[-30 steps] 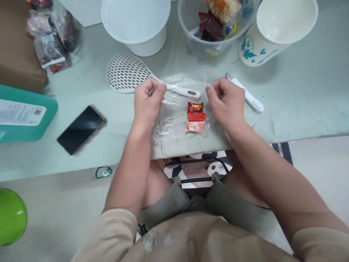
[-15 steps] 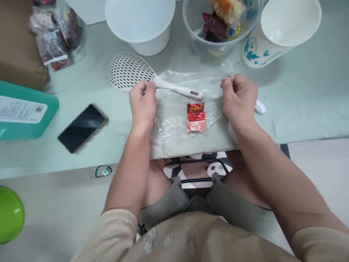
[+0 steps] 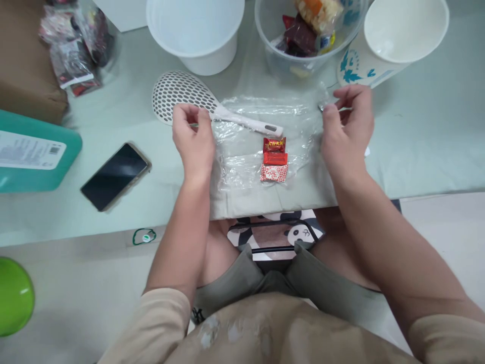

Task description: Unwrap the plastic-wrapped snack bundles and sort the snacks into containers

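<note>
A sheet of clear plastic film lies crinkled on the table, over or around the handle of a white slotted ladle; I cannot tell which. Three small red wrapped sweets rest in a short column on the film. My left hand hovers at the film's left edge by the ladle's bowl, thumb and fingers parted. At the opposite edge my right hand has its fingers apart too, with nothing visible in them. A small white object is mostly hidden behind the right hand.
Along the back stand a white tub, a clear bowl with wrapped snacks, and a tilted paper cup. To the left are a phone, a teal container, a cardboard box and bagged snacks.
Both hands have let go of the film and moved outward, the right one also slightly away from me. The stretched film has sunk down, and the sweets have shifted slightly right.
</note>
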`<state>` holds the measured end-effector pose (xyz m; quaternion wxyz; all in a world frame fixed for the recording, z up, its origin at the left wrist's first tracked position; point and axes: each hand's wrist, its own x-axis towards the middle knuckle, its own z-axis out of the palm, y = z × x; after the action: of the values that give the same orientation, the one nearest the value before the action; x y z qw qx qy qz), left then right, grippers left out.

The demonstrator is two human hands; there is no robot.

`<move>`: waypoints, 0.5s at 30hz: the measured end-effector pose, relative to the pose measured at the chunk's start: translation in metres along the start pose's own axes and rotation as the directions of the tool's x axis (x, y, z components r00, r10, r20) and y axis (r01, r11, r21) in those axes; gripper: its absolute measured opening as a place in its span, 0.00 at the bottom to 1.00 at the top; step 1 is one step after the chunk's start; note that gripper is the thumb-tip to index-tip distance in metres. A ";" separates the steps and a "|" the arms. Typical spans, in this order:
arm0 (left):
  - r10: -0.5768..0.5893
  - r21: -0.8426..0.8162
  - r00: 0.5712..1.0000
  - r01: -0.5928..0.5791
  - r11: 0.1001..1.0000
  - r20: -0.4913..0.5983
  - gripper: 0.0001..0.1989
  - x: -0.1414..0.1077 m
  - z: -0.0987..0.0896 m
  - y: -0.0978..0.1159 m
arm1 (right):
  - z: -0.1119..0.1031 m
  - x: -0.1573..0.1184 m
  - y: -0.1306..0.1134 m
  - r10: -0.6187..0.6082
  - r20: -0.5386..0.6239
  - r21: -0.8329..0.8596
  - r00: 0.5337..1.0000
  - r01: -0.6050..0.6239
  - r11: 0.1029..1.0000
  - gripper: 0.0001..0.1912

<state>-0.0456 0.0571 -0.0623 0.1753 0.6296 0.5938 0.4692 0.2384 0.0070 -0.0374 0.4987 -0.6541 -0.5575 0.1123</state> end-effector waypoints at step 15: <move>0.400 0.054 0.561 -0.626 0.778 0.725 0.11 -0.079 -0.044 0.054 | -0.057 -0.037 0.010 -0.355 0.759 0.047 0.546 0.497 0.866 0.10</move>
<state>-0.0374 -0.0429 -0.0285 0.1330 0.9208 0.3395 0.1386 0.2715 -0.0532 -0.0326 0.1786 -0.4340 -0.8610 0.1961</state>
